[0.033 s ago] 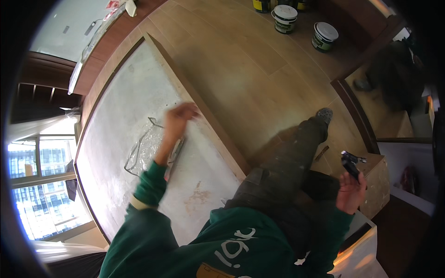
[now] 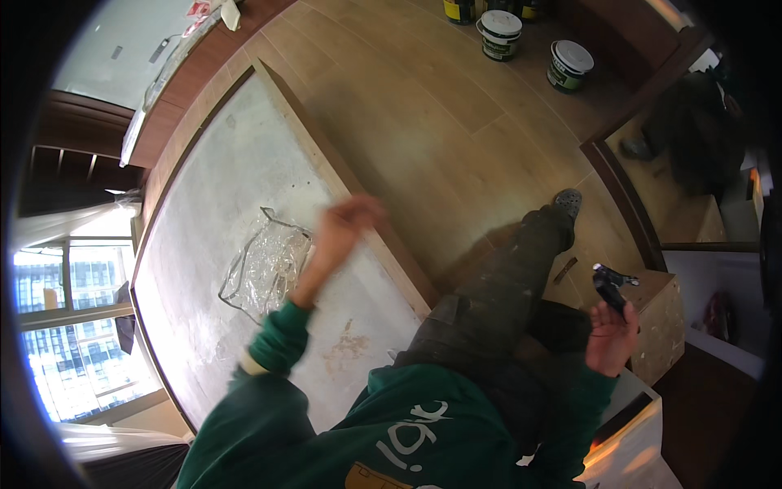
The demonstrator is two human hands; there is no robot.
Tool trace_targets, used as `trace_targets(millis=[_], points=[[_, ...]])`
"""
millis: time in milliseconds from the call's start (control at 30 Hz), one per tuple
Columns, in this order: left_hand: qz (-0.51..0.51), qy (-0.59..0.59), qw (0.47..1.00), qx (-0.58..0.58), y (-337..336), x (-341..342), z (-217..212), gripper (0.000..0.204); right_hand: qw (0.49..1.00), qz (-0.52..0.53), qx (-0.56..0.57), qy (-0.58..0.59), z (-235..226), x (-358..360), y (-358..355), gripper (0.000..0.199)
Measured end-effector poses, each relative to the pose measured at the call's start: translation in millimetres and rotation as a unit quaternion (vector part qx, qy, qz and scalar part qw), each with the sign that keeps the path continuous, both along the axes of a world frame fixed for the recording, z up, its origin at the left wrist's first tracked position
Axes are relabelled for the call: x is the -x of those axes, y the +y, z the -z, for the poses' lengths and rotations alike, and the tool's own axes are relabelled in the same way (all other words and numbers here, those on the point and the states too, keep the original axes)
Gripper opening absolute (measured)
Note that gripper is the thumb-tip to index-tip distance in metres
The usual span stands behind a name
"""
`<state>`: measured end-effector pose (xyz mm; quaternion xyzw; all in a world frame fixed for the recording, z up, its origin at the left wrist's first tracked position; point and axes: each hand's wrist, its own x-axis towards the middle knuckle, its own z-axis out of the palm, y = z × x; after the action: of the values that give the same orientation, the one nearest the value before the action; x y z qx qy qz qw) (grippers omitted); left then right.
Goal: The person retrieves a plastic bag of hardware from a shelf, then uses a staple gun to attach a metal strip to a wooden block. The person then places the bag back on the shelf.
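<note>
My left hand (image 2: pixel 344 232) is above the right wooden edge of a large whitish-grey panel (image 2: pixel 220 163). Motion smears its fingers, so whether they are closed or hold anything is unclear. Beside that wrist, a crumpled clear plastic bag with dark edging (image 2: pixel 269 257) lies on the panel. My right hand (image 2: pixel 612 338), out to the right, is closed round a small tool with a black handle and a shiny metal head (image 2: pixel 609 287). The tool's head points up and away from my fingers; its exact kind cannot be made out.
Lidded buckets (image 2: pixel 499 37) stand on the wood-look floor (image 2: pixel 391 122) at the far side. A dark-framed mirror (image 2: pixel 676 196) leans on the right, near a wooden box (image 2: pixel 661 326). My outstretched leg (image 2: pixel 497 301) crosses the floor beside the panel. Bright windows (image 2: pixel 81 326) are at left.
My left hand has swung right and slightly nearer, from over the panel to its wooden edge. My right hand has shifted slightly left with the black-handled tool.
</note>
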<state>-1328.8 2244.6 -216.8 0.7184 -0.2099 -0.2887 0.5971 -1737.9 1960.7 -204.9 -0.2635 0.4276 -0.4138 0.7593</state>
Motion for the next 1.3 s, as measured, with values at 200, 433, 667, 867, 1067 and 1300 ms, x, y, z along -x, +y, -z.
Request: trace_targets(millis=[200,433,667,867,1067,1300], points=[[0.184,0.275,0.931,0.152,-167,199,-38,0.051,0.996,-0.047,-0.010,-0.074,0,-35,42,0.022],[0.181,0.340,0.916,0.115,-251,231,-14,0.019,0.983,-0.052,0.070,0.160,-2,-13,29,0.040],[0.334,0.289,0.896,-0.056,-301,249,12,0.015,0.659,-0.134,0.451,0.587,3,23,-2,0.096],[0.474,0.201,0.836,-0.189,-374,249,106,0.034,0.796,-0.182,0.252,0.519,50,64,-31,0.084],[0.482,-0.015,0.819,-0.310,-460,259,294,0.036,0.899,-0.043,0.030,0.436,80,132,-48,0.083],[0.616,-0.066,0.701,-0.353,-484,305,428,0.049,0.919,-0.051,-0.110,0.376,89,121,-51,0.087]])
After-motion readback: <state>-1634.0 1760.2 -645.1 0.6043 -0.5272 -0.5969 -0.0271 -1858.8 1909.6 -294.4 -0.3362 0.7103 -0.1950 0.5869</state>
